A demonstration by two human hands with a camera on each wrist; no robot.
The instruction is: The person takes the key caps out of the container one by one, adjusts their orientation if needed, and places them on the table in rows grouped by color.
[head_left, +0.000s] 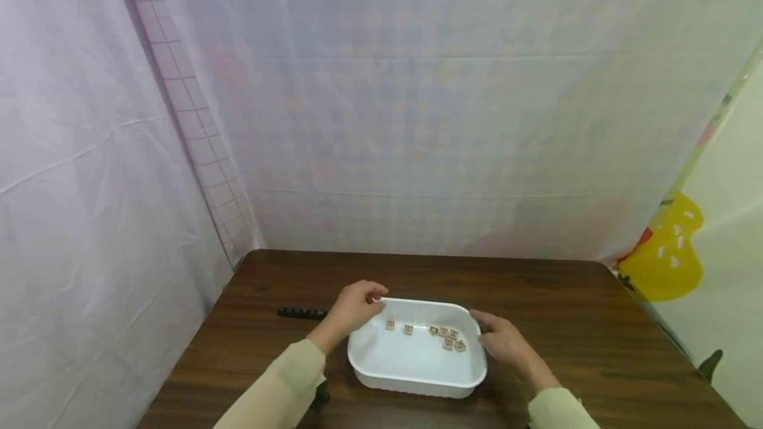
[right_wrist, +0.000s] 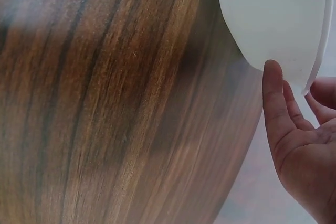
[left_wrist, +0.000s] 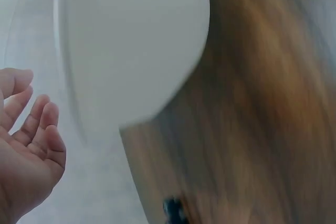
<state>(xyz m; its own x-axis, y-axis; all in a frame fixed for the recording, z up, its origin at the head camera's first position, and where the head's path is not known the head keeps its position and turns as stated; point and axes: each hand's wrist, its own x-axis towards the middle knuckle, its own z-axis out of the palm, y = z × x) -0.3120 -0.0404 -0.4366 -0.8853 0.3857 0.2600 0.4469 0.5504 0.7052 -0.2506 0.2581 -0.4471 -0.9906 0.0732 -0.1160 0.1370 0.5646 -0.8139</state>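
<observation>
Head view puts the white, shallow, round-cornered rectangular tray (head_left: 417, 386) between my two sets of fingers. Inside it lie small, square, tan tiles (head_left: 448, 343) with dark marks: five bunched just left of my right fingers, two nearer my left ones. My right hand (head_left: 499, 339) pinches the tray's far corner, thumb at the rim and one finger straight along the outer wall. My left hand (head_left: 354, 310) is by the opposite far corner, fingers loosely curled; the left wrist view shows a gap to the wall, so I judge they bear no weight. I cannot tell whether the tray is raised off the dark brown wood-grain table (head_left: 566, 323) beneath my fingers.

To handle it well, I would set the left fingers on the rim at the height of the right ones and move both sides together; a tilt would probably send the loose tiles sliding.

Left of my left fingers lies a slim, black, handle-like object (head_left: 301, 313); beyond both hands hangs a pale, faintly checked curtain (head_left: 417, 118).
</observation>
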